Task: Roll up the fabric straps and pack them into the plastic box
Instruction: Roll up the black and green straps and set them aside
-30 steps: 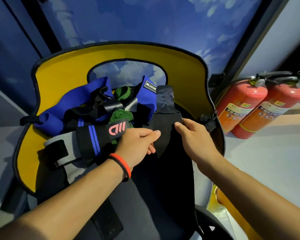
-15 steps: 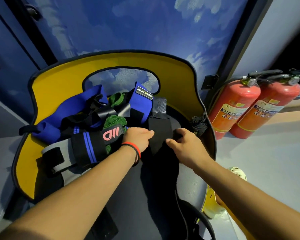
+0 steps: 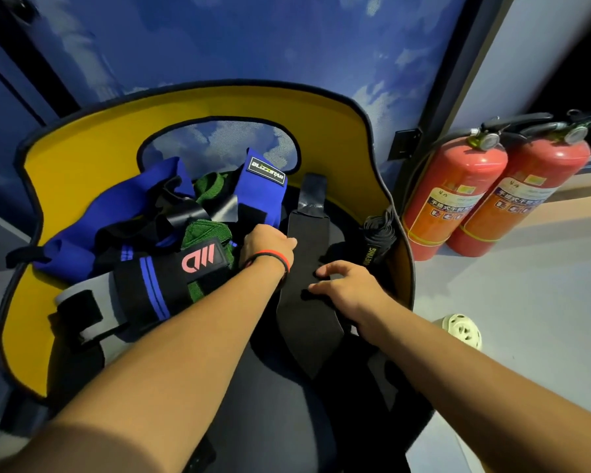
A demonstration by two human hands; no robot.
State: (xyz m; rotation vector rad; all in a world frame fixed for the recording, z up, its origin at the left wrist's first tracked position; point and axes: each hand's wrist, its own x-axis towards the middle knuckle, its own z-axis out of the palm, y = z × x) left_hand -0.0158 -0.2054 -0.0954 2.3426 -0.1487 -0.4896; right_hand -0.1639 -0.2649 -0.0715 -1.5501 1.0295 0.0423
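Observation:
A long black strap (image 3: 304, 312) lies flat down the middle of the dark chair seat (image 3: 263, 414), its velcro tab (image 3: 313, 194) at the far end. My left hand (image 3: 267, 249) is at the strap's left edge near the top, thumb on the fabric and fingers curled under, out of sight. My right hand (image 3: 347, 286) rests on the strap's right side with fingers spread and straight. To the left is a pile of loose straps: blue (image 3: 263, 192), green (image 3: 202, 233) and black with blue stripes and a pink logo (image 3: 171, 278). No plastic box is in view.
A rolled black strap (image 3: 377, 240) sits at the seat's right edge against the yellow chair back (image 3: 82, 158). Two red fire extinguishers (image 3: 458, 196) stand on the floor to the right, with a white perforated ball (image 3: 464, 331) nearer to me.
My right hand let go of its pinch on the strap's right edge, slid toward me and now lies flat on it. The strap lies straighter on the seat. My left hand stayed at the left edge.

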